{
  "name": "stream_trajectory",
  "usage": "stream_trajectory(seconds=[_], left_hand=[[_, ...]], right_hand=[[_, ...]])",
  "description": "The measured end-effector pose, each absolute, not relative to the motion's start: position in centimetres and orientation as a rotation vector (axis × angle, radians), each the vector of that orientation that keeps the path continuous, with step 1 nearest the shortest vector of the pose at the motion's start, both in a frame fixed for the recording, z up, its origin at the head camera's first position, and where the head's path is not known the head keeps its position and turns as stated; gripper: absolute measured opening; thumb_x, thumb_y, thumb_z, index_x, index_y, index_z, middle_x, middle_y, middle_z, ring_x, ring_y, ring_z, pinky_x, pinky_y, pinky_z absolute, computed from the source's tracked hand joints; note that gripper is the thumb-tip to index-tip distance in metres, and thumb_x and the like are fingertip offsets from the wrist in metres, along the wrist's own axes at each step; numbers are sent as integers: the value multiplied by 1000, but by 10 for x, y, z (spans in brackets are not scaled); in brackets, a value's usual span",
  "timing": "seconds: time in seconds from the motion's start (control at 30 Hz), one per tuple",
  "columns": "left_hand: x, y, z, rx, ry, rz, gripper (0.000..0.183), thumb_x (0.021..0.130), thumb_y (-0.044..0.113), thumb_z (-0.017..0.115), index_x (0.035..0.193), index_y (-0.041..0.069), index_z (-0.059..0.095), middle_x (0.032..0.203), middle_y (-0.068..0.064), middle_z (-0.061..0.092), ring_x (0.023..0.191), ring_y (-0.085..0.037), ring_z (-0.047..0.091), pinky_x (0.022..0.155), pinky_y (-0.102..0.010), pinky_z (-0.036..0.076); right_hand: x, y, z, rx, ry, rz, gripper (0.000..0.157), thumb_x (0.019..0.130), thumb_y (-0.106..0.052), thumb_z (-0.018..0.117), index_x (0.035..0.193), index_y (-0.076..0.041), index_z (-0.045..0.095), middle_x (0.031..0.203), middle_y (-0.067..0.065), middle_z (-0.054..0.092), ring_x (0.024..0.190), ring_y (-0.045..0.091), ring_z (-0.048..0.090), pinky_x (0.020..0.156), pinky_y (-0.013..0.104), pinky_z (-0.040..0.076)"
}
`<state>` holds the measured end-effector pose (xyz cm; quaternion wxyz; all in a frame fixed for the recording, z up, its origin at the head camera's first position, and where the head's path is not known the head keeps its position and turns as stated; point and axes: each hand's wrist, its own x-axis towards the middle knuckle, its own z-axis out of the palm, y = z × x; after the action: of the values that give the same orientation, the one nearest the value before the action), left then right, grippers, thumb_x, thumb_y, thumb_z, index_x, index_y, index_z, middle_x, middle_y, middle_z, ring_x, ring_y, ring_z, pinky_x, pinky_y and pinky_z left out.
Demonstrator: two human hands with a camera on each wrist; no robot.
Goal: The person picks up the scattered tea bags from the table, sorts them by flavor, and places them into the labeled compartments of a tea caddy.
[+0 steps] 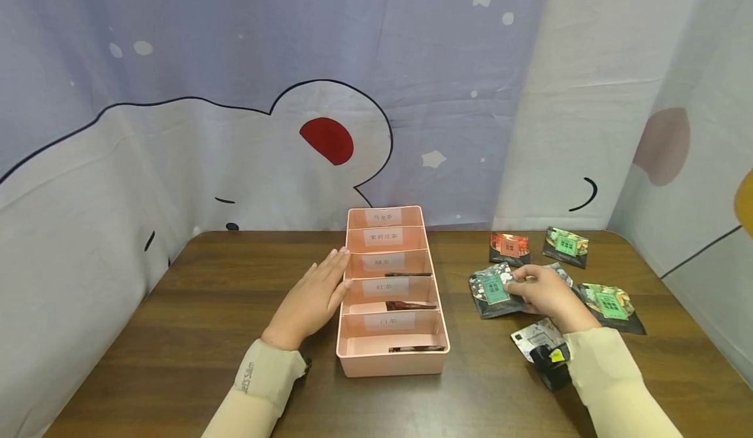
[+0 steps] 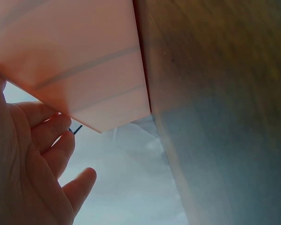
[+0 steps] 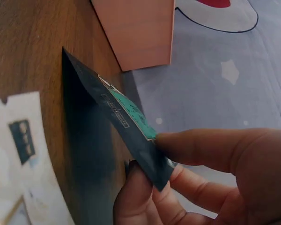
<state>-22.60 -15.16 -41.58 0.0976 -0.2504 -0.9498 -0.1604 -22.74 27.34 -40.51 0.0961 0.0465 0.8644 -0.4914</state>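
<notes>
My right hand (image 1: 547,294) pinches a dark tea sachet with a teal label (image 1: 494,291) between thumb and fingers. In the right wrist view that sachet (image 3: 119,117) is tilted, one edge toward the table. My left hand (image 1: 312,304) rests with fairly straight fingers against the left rim of a pink divided box (image 1: 391,365). Paper labels mark the box's several compartments. Thin sachet edges show in the three nearest ones, among them a reddish-brown sachet (image 1: 412,305). From the left wrist, fingertips touch the rim of the box (image 2: 93,51).
Around my right hand lie a red sachet (image 1: 509,248), a green-labelled sachet (image 1: 566,245), another green-labelled one (image 1: 612,307) and a pale sachet (image 1: 536,336). One more sachet (image 1: 561,273) is partly hidden behind the hand. A printed curtain (image 1: 435,98) hangs behind the wooden table (image 1: 235,287).
</notes>
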Motion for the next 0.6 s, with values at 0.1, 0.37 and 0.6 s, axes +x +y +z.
stream_trajectory(seconds=[0.1, 0.37, 0.6], left_hand=[[-227, -152, -416, -744, -2804, -474, 59, 110, 38, 40, 157, 3, 34, 164, -10, 31, 152, -28, 26, 122, -53, 24], [-227, -152, -416, -741, -2816, -476, 60, 110, 40, 39, 158, 3, 33, 164, -9, 31, 152, -27, 25, 122, -52, 23], [-226, -152, -416, -729, -2824, -489, 60, 110, 41, 39, 158, 4, 33, 164, -9, 30, 152, -29, 26, 123, -51, 23]], right_hand=[[-227, 272, -405, 117, 2542, -1523, 25, 97, -10, 64, 112, 9, 57, 67, -1, 49, 57, 10, 46, 51, 25, 49], [-228, 269, -402, 135, 2579, -1582, 22, 97, -9, 62, 108, 10, 59, 80, 1, 64, 66, 9, 54, 57, 23, 52], [-227, 268, -404, 78, 2578, -1664, 25, 96, -6, 64, 111, 11, 55, 103, 16, 71, 84, 14, 69, 73, 30, 62]])
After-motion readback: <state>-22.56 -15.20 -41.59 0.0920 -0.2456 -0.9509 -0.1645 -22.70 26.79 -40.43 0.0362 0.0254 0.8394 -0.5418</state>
